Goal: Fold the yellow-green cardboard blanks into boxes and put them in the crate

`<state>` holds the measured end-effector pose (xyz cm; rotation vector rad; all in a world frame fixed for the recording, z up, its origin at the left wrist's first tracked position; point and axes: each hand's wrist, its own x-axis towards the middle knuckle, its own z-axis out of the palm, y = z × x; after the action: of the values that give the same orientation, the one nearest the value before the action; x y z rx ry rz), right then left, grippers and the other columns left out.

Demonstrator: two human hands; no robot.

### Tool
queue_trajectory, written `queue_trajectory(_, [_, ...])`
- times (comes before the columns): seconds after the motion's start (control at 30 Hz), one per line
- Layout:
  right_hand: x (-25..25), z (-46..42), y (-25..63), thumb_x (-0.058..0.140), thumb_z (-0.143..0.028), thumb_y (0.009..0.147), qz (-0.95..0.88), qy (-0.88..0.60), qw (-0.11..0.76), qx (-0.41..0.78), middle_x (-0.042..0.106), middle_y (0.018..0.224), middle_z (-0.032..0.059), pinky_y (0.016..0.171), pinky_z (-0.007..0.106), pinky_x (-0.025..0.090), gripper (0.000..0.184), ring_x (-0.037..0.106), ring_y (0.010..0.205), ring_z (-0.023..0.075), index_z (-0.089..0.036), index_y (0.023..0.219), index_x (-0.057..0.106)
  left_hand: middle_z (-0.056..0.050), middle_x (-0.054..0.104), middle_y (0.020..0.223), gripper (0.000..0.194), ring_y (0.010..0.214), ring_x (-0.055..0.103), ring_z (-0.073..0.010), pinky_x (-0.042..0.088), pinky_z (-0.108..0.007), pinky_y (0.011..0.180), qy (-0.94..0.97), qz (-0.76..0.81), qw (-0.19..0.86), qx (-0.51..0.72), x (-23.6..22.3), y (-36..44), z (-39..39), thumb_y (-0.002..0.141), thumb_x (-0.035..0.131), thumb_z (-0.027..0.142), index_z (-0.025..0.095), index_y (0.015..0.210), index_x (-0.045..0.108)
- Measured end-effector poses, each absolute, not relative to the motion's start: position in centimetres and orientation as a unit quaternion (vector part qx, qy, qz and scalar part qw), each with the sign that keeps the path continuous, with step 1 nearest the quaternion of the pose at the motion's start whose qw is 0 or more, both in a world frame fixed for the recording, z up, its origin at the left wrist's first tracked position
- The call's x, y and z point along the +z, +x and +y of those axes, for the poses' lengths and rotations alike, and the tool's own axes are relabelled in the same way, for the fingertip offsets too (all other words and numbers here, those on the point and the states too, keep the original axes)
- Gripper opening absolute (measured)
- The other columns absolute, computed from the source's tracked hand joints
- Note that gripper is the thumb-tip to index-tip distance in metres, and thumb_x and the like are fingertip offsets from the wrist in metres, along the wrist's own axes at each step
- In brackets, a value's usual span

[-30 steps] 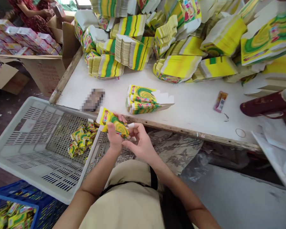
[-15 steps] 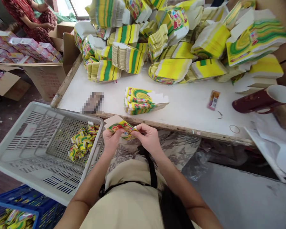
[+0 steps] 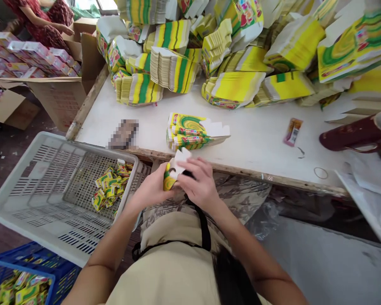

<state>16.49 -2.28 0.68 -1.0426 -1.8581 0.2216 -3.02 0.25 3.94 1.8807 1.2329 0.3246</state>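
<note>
One carton (image 3: 169,179) in work, part-formed by my read: body opened out, white flaps (image 3: 182,160) sticking up at one end, not tucked. It's between both hands, near the table's (image 3: 250,135) front edge. Left hand (image 3: 154,185) grips the body. Right hand (image 3: 199,181) is at the flaps, fingers bent; blurred, can't tell if it pinches or just pushes.

Left on this one: closing that end, I'd guess. Backlog is big: a fanned stack (image 3: 190,127) of flat cartons straight ahead, untouched, plus bundles (image 3: 176,72) heaped along the back.

Grey crate (image 3: 17,192) on the left has a smallish heap of yellow-green packs (image 3: 109,190); can't confirm they're finished output. Blue crate (image 3: 52,283) below holds similar.
</note>
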Motion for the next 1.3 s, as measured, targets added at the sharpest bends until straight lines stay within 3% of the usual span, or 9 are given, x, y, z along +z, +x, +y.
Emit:
queue_trajectory(0.07, [0.4,-2.6,15.8,0.067,-0.038,0.087,-0.660,-0.495,0.538,0.174,0.052,0.144,0.0095,0.113,0.049,0.037,0.050,0.045,0.135,0.0283,-0.030,0.133,0.052,-0.010,0.066,0.116,0.069,0.101,0.067,-0.0284,0.053,-0.037,0.082,0.749,0.523,0.371,0.164,2.8,-2.1,-0.3,0.075,0.072,0.036,0.021,0.136,0.041])
queue_trajectory(0.13, [0.2,-2.9,15.2,0.061,-0.044,0.090,-0.551,-0.524,0.568,0.316,0.044,0.150,0.0126,0.109,0.048,0.042,0.064,0.045,0.136,0.0286,-0.027,0.146,0.036,-0.011,0.064,0.117,0.071,0.101,0.066,-0.0274,0.053,-0.036,0.081,0.762,0.519,0.326,0.208,1.7,-1.6,-0.8,0.075,0.071,0.033,0.020,0.137,0.038])
queue_trajectory(0.23, [0.1,-2.9,14.6,0.051,-0.047,0.094,-0.448,-0.487,0.527,0.533,0.056,0.142,0.0106,0.101,0.043,0.051,0.057,0.058,0.124,0.0254,-0.025,0.145,0.039,-0.014,0.060,0.124,0.080,0.104,0.065,-0.0264,0.053,-0.035,0.083,0.789,0.479,0.289,0.252,0.7,-1.3,-1.3,0.076,0.070,0.031,0.019,0.143,0.027])
queue_trajectory(0.33, [0.2,-2.7,14.5,0.054,-0.050,0.092,-0.421,-0.458,0.481,0.618,0.061,0.137,0.0074,0.105,0.041,0.050,0.053,0.059,0.123,0.0245,-0.023,0.138,0.051,-0.014,0.058,0.124,0.078,0.103,0.065,-0.0243,0.053,-0.035,0.083,0.809,0.450,0.255,0.279,0.3,-1.2,-1.8,0.077,0.068,0.028,0.021,0.142,0.026])
queue_trajectory(0.5, [-0.3,-2.9,15.1,0.050,-0.057,0.092,-0.488,-0.437,0.448,0.608,0.056,0.143,0.0065,0.111,0.040,0.044,0.058,0.052,0.132,0.0237,-0.023,0.140,0.051,-0.008,0.061,0.115,0.059,0.094,0.066,-0.0220,0.053,-0.033,0.077,0.813,0.445,0.271,0.261,0.7,-1.2,-2.1,0.072,0.066,0.021,0.024,0.124,0.039])
queue_trajectory(0.63, [-0.6,-3.5,15.2,0.051,-0.041,0.095,-0.619,-0.411,0.433,0.510,0.041,0.155,0.0087,0.115,0.042,0.038,0.056,0.044,0.140,0.0240,-0.024,0.148,0.041,-0.006,0.060,0.104,0.070,0.075,0.065,-0.0196,0.051,-0.031,0.065,0.788,0.481,0.322,0.210,0.3,-1.4,-1.7,0.067,0.064,0.018,0.022,0.129,0.031])
queue_trajectory(0.8, [-0.8,-3.3,15.3,0.047,-0.022,0.095,-0.691,-0.430,0.438,0.381,0.050,0.148,0.0060,0.110,0.042,0.046,0.033,0.052,0.133,0.0221,-0.029,0.120,0.067,-0.014,0.048,0.120,0.072,0.096,0.062,-0.0241,0.053,-0.037,0.076,0.771,0.506,0.274,0.274,-0.4,-1.5,-1.3,0.067,0.067,0.021,0.017,0.128,0.030])
queue_trajectory(1.0, [-1.4,-2.3,16.2,0.052,-0.024,0.095,-0.692,-0.439,0.449,0.357,0.052,0.146,0.0104,0.107,0.042,0.048,0.027,0.052,0.133,0.0239,-0.025,0.116,0.069,-0.008,0.061,0.102,0.045,0.097,0.060,-0.0255,0.051,-0.039,0.084,0.784,0.539,0.192,0.240,0.5,-2.3,-1.3,0.070,0.071,0.024,0.019,0.110,0.051])
queue_trajectory(1.3, [-0.3,-1.4,18.3,0.066,-0.017,0.085,-0.745,-0.406,0.339,0.405,0.050,0.148,0.0124,0.109,0.047,0.044,0.025,0.053,0.132,0.0284,-0.024,0.107,0.074,-0.008,0.067,0.104,0.046,0.097,0.064,-0.0264,0.052,-0.039,0.085,0.830,0.478,0.207,0.198,2.2,-2.8,-0.3,0.072,0.074,0.029,0.020,0.113,0.057])
